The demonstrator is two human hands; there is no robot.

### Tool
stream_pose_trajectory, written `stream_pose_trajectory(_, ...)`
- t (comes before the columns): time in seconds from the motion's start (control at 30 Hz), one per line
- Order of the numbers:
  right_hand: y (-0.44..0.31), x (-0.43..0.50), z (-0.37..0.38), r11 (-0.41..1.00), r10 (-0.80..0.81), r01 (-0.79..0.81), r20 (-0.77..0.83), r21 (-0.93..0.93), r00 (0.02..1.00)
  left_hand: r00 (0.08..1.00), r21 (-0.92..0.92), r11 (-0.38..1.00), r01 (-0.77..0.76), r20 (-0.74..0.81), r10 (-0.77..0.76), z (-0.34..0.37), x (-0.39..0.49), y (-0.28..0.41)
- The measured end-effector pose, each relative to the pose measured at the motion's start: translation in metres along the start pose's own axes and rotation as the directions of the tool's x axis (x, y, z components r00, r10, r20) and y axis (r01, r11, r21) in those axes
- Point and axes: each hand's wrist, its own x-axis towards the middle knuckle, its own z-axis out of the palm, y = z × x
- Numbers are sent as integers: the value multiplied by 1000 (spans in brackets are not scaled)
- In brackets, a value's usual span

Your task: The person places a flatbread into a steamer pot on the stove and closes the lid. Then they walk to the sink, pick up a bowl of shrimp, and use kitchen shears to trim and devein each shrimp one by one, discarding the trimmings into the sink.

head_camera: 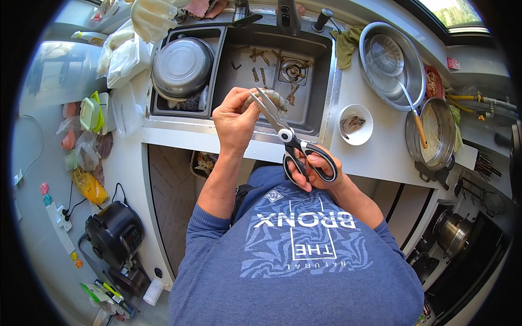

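Note:
My left hand (236,118) pinches a raw, greyish shrimp (276,99) above the front of the metal sink (240,49). Its body curves to the right behind the scissor blades. Kitchen scissors (285,135) with black and white handles are in my right hand (316,167), fingers through the loops. Their blades are parted, the tips close to my left fingertips and the shrimp. Several brownish shrimp scraps (255,74) lie on the sink floor and around the drain strainer (293,71). Right of the sink, a white bowl (367,136) holds what look like shrimp.
An upturned metal basin (182,67) sits in the left sink compartment. On the right counter stand a large steel basin (369,34) with a strainer and a wooden-handled utensil, and a steamer pot (412,142). The faucet (241,12) rises behind the sink. A black electric cooker (116,230) is at left.

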Motion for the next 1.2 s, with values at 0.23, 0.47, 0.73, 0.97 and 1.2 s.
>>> stream_pose_trajectory(0.23, 0, 0, 0, 998, 13, -14, -21, -57, 1000, 1000, 18, 1000, 14, 9, -14, 1, 0, 2)
stream_pose_trajectory(0.47, 1, -1, -1, 997, 9, -10, -7, -73, 1000, 1000, 37, 999, -10, 2, 10, 2, 0, 3)
stream_pose_trajectory(0.73, 2, -12, 0, 998, -20, 21, -13, 65, 1000, 999, -5, 999, -52, 4, 52, 4, 0, 9)
stream_pose_trajectory(0.97, 2, -20, 2, 996, -29, 27, 30, 80, 999, 995, -128, 988, -90, 38, 96, 3, 1, 4)
stream_pose_trajectory(1.2, 0, -22, 4, 999, -6, 5, 18, 33, 1000, 984, -126, 979, -161, 51, 168, 1, 2, 3)
